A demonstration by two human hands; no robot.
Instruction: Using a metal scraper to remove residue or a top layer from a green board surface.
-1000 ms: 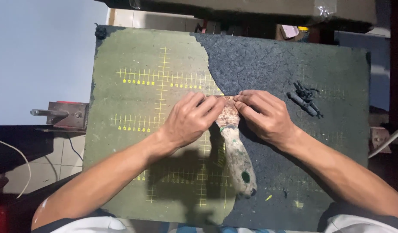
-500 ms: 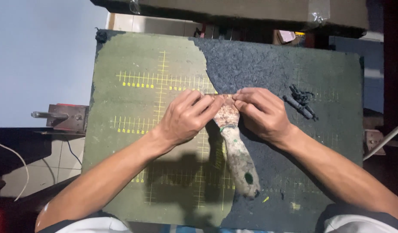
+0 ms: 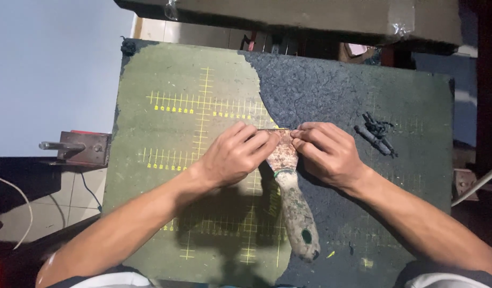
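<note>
At the far left of the frame, about mid-height, a small rusty metal block with a bolt sticking out point(image 3: 78, 149) sits just beside the left edge of the cutting mat point(image 3: 166, 80). The mat fills the middle of the frame; its left part is bare green with yellow grid lines, and its right part is covered by a rough dark layer point(image 3: 331, 90) whose ragged edge runs down from the upper centre.

The left hand point(image 3: 232, 154) lies a little left of centre, palm down, fingers bent and pressed together on the left side of the blade of a putty knife point(image 3: 291, 197). It is partly closed, the fingertips pinning the blade flat against the mat rather than wrapping round it.

The putty knife lies at the centre of the frame, right at the border between the green surface and the dark layer. Its stained blade points to the top of the frame, and its worn pale handle runs down toward the lower centre, slightly tilted to the right.

The right hand point(image 3: 328, 154), just right of centre, mirrors the other: fingers curled, tips pressing on the blade's right side, touching the dark layer too.

Farther right, a small heap of dark scraped-off strips point(image 3: 377, 133) rests on the dark layer, apart from the hands.
</note>
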